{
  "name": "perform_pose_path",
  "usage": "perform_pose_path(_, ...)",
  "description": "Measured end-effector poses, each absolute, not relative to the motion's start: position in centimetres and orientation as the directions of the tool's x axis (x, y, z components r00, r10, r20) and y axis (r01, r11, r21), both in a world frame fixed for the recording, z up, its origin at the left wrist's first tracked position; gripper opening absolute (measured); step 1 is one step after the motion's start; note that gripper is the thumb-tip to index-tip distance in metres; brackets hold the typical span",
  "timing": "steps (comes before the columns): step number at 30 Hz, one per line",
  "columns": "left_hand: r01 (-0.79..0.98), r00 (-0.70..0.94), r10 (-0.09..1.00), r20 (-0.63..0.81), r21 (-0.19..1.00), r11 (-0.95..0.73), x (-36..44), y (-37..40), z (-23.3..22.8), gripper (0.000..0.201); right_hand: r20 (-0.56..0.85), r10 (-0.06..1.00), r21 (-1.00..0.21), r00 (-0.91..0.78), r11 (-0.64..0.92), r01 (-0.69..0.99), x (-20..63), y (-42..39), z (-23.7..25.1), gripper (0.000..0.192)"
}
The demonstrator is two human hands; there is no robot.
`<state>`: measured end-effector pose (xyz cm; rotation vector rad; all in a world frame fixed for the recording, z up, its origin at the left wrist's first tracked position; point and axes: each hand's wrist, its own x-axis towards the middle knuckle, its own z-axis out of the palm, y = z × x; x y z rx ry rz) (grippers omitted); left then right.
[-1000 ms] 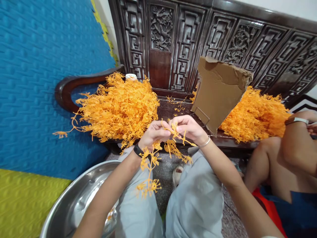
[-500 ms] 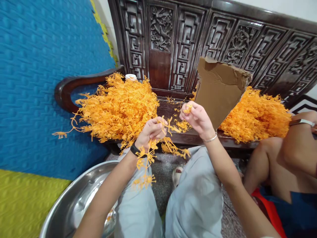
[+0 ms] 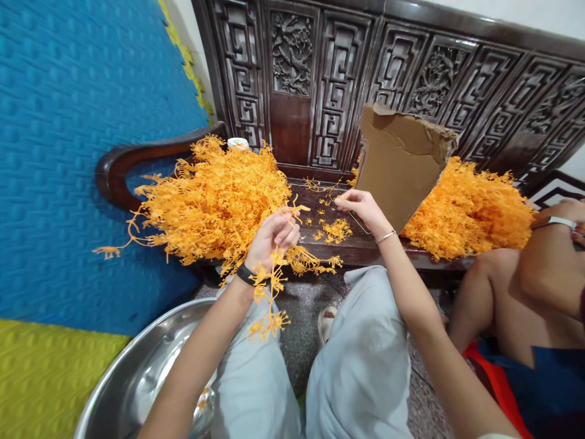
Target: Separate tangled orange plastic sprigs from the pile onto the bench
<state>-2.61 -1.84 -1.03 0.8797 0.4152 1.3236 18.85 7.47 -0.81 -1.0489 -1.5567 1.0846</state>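
A branching orange plastic sprig [image 3: 274,277] hangs from my left hand [image 3: 275,235], which is closed around it; thin orange stems poke out past the fingertips. My right hand [image 3: 364,208] is over the bench with thumb and fingers pinched together. A speck of orange shows at its fingertips, too small to name, and a thin pale line, perhaps wire, runs below the fingers. Between the hands, small loose orange pieces [image 3: 337,230] lie scattered on the dark wooden bench [image 3: 315,198]. Beside my left hand rises a large heap of orange sprigs [image 3: 219,201].
A torn cardboard piece [image 3: 400,164] stands upright on the bench, with another orange heap [image 3: 466,210] to its right. A metal basin [image 3: 109,390] is at lower left, near blue matting [image 3: 91,152]. Another person's arm and knee [image 3: 491,292] are at right.
My right hand has come down slightly and turned from palm up to fingers pointing left over the loose pieces. The orange piece it pinched no longer shows clearly. My left hand keeps the sprig.
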Motion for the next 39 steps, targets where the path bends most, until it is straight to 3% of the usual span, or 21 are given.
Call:
perform_pose_path(3, -0.667, 0.234, 0.951, 0.204, 0.745, 0.005, -2.7, -1.7, -1.0, 0.011, -0.054, 0.989, -0.941, -0.141, -0.003, 0.339, 19.7, 9.1, -2.5, 0.022)
perform_pose_path(6, -0.694, 0.23, 0.95, 0.21, 0.72, 0.009, -2.7, -1.6, -1.1, 0.01, -0.203, 0.974, -0.893, -0.101, -0.142, 0.427, 20.4, 10.6, -4.4, 0.018)
perform_pose_path(11, -0.701, 0.225, 0.952, 0.206, 0.714, 0.011, -2.6, -1.3, -1.4, 0.011, -0.312, 0.949, -0.83, -0.035, -0.255, 0.497, 21.3, 12.2, -6.9, 0.011)
perform_pose_path(16, -0.683, 0.297, 0.934, 0.2, 0.727, 0.062, -2.5, -1.0, -1.6, 0.029, -0.361, 0.933, -0.799, 0.007, -0.313, 0.513, 22.2, 12.9, -7.9, 0.005)
perform_pose_path(21, -0.687, 0.328, 0.922, 0.206, 0.722, 0.084, -2.5, -0.8, -1.7, 0.042, -0.366, 0.929, -0.8, 0.046, -0.34, 0.494, 22.1, 13.1, -8.1, 0.028)
perform_pose_path(24, -0.703, 0.333, 0.92, 0.206, 0.705, 0.097, -2.6, -0.8, -1.7, 0.044, -0.322, 0.946, -0.834, 0.032, -0.299, 0.463, 21.4, 12.7, -7.4, 0.032)
perform_pose_path(30, -0.738, 0.279, 0.938, 0.205, 0.671, 0.073, -2.6, -0.8, -1.7, 0.046, -0.132, 0.978, -0.935, -0.163, -0.068, 0.348, 18.8, 10.0, -4.0, 0.008)
perform_pose_path(32, -0.748, 0.269, 0.943, 0.198, 0.659, 0.075, -2.6, -0.9, -1.6, 0.048, -0.068, 0.967, -0.954, -0.244, 0.009, 0.301, 17.8, 8.5, -2.6, 0.009)
perform_pose_path(36, -0.767, 0.225, 0.958, 0.178, 0.639, 0.061, -2.4, -1.0, -1.3, 0.049, 0.182, 0.837, -0.938, -0.517, 0.305, 0.164, 16.0, 4.6, 0.0, 0.026)
perform_pose_path(39, -0.778, 0.147, 0.978, 0.146, 0.627, 0.024, -2.0, -1.1, -1.0, 0.047, 0.212, 0.738, -0.884, -0.641, 0.425, 0.196, 14.9, 1.6, 1.4, 0.029)
